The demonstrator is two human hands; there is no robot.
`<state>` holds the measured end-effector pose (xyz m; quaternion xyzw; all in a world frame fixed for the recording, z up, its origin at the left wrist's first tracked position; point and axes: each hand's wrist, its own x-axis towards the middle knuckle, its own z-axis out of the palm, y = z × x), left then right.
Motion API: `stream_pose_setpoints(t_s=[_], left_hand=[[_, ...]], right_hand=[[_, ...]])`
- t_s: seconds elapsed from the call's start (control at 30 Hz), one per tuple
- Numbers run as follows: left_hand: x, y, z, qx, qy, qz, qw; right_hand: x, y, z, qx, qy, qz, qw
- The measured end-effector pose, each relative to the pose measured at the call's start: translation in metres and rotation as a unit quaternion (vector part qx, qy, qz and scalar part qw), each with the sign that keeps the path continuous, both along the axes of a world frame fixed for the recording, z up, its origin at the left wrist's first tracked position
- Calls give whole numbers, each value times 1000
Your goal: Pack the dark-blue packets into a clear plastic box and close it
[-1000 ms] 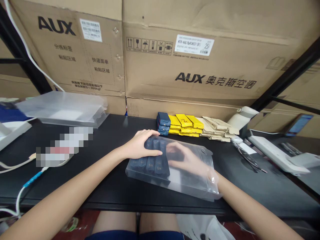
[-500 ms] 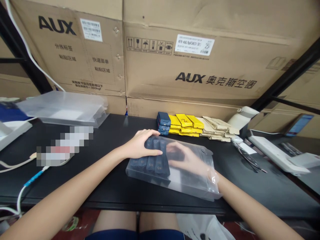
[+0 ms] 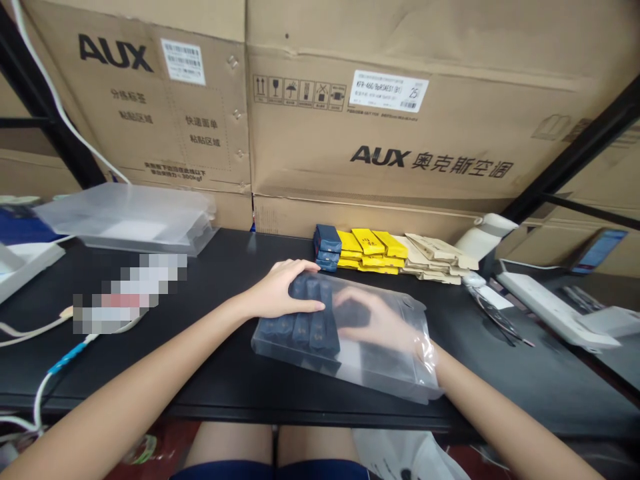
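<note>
A clear plastic pouch [image 3: 370,373] lies on the black table in front of me, its opening to the right. Inside its left part are several dark blue packets [image 3: 300,327] in rows. My left hand [image 3: 280,290] grips the pouch's far left side from outside, thumb lying over the packets and fingers at the far edge. My right hand [image 3: 373,317] reaches in through the opening and shows through the plastic. Its thumb and fingers are curved and apart, just right of the packets, with nothing visible between them.
Behind the pouch stand stacks of blue packets [image 3: 327,247], yellow packets [image 3: 370,250] and beige packets [image 3: 435,257]. At the right are a white bottle [image 3: 483,237], glasses [image 3: 500,320] and a power strip [image 3: 555,310]. Translucent cases [image 3: 130,210] and cables lie left; cardboard boxes [image 3: 425,40] wall the back.
Hardly anything differs. Both hands and the pouch keep nearly the same place, with the right hand's fingers shifting very slightly inside.
</note>
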<state>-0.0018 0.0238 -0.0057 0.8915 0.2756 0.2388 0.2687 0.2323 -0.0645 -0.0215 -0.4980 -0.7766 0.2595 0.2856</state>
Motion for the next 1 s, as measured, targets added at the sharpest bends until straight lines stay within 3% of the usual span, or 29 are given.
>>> stream_pose_setpoints(t_s=[0.3, 0.53, 0.77, 1.0], left_hand=[[1, -1, 0, -8, 0, -2, 1000], [2, 0, 0, -5, -14, 5, 1000], [2, -1, 0, -1, -13, 4, 1000], [2, 0, -1, 3, -17, 2, 1000]], right_hand=[[-6, -6, 9, -41, -1, 29, 999], [-12, -10, 6, -45, -20, 38, 998], [-13, -14, -1, -19, -51, 40, 998], [-14, -14, -2, 57, -120, 69, 989]])
